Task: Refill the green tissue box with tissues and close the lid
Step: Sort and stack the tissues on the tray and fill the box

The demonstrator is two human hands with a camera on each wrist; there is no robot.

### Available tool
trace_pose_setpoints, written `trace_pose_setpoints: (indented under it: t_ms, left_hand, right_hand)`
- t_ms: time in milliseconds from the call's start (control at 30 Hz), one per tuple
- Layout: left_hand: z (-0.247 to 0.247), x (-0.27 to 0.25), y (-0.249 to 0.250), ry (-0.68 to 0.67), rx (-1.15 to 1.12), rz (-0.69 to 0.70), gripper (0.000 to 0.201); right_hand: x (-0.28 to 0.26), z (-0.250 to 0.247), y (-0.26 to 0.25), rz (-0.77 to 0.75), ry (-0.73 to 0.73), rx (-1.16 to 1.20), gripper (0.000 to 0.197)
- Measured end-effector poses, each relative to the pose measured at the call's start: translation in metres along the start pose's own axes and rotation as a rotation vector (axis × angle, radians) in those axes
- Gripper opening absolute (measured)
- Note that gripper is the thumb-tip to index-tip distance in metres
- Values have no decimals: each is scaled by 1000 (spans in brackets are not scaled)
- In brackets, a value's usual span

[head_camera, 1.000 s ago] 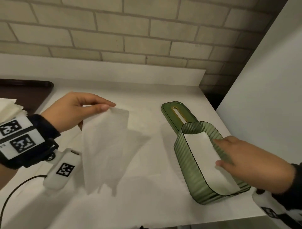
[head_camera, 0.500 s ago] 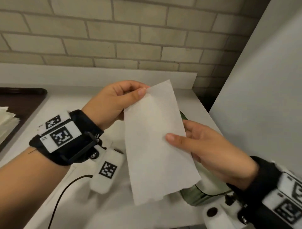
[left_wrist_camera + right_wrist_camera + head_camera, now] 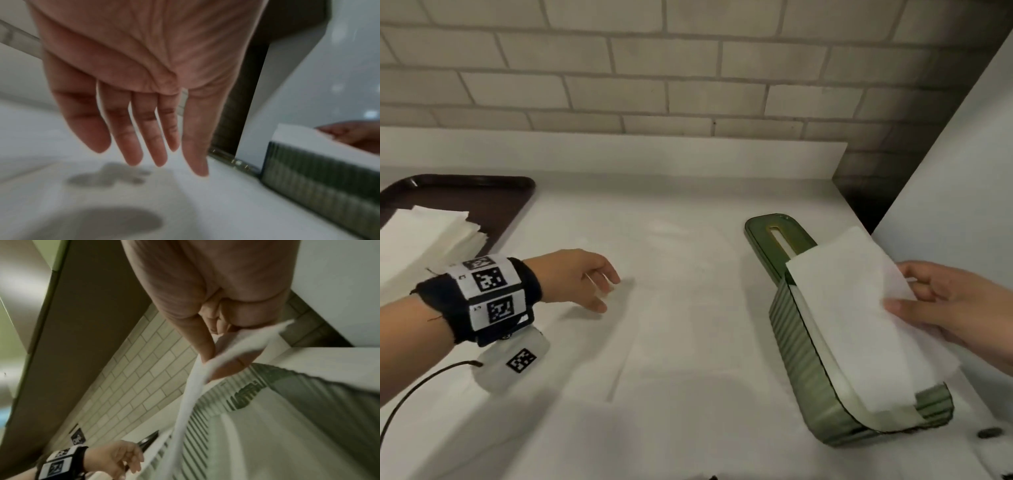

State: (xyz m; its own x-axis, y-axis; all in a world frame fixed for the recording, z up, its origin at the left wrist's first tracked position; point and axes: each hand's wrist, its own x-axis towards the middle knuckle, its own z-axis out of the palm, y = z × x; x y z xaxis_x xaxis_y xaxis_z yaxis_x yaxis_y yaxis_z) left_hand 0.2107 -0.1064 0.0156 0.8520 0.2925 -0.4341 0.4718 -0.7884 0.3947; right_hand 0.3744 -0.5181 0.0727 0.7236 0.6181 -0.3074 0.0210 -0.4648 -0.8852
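The ribbed green tissue box (image 3: 804, 353) lies open on the white counter at the right, with tissue inside. Its green slotted lid (image 3: 777, 236) lies flat on the counter just behind it. My right hand (image 3: 941, 308) pinches a white tissue (image 3: 859, 308) by its right edge, and the sheet lies slanted over the box opening. In the right wrist view the tissue (image 3: 216, 369) hangs from thumb and fingers over the box (image 3: 308, 394). My left hand (image 3: 585, 281) hovers empty over the counter's middle, fingers (image 3: 133, 138) relaxed and spread.
A dark brown tray (image 3: 493, 202) at the back left holds a stack of white tissues (image 3: 424, 236). A white panel (image 3: 955, 205) rises close on the right of the box. A brick wall (image 3: 654, 68) backs the counter. A small coin (image 3: 988, 433) lies near the box's front end.
The left hand has let go of the tissue and drawn back left over the counter. The right hand has carried the sheet down onto the box opening.
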Motion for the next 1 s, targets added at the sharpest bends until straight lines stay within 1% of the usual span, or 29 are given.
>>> trace_pose_setpoints:
  t_ms: [33,67,133,167,200,233,267,300,333,467,567,667,733,833,867,900,933,1000]
  left_hand:
    - [1,2,-5,3,54,-18,45]
    - [3,5,-8,15,97,-33,52]
    - [4,13,-13,43,161,-55,66]
    - [5,17,-14,45,186,-57,71]
    - [5,22,-15,38,208,-53,74]
    - [6,27,-15,29,232,-43,74]
    - [6,32,-14,24,257,-32,72]
    - [6,35,-13,26,281,-22,69]
    - [6,39,-13,29,294,-16,64]
    - [3,45,-11,51,203,41,39]
    - [-1,42,-7,111,198,76,22]
    - [-6,36,-1,184,177,75,18]
    - [-10,31,3,202,113,76,14]
    - [-20,19,14,228,31,93,10]
    - [-24,15,19,242,-3,107,11]
    - [-28,10,23,258,-49,126,20]
    - [-31,6,27,273,-107,153,32]
    - [-36,-2,33,297,-192,216,59]
  right_hand:
    - [2,-4,6,21,40,-37,64]
    - [4,-8,14,50,76,-49,73]
    - [12,-18,34,87,97,-69,80]
    - [14,-18,39,85,115,-118,80]
    - [15,-13,38,85,136,-171,74]
    - [15,-7,35,94,159,-204,62]
    - [15,0,31,107,176,-224,52]
    - [15,5,30,122,169,-251,46]
    - [16,7,30,137,155,-292,46]
    - [19,10,34,140,121,-494,55]
    - [18,15,37,135,65,-557,73]
    - [15,22,35,134,-35,-648,87]
    - [12,26,30,125,-75,-764,87]
    - [7,27,25,72,-86,-878,74]
    - [7,26,25,59,-78,-910,68]
    - [7,25,25,51,-67,-927,62]
    - [8,24,26,45,-57,-934,58]
    - [8,23,27,34,-32,-914,55]
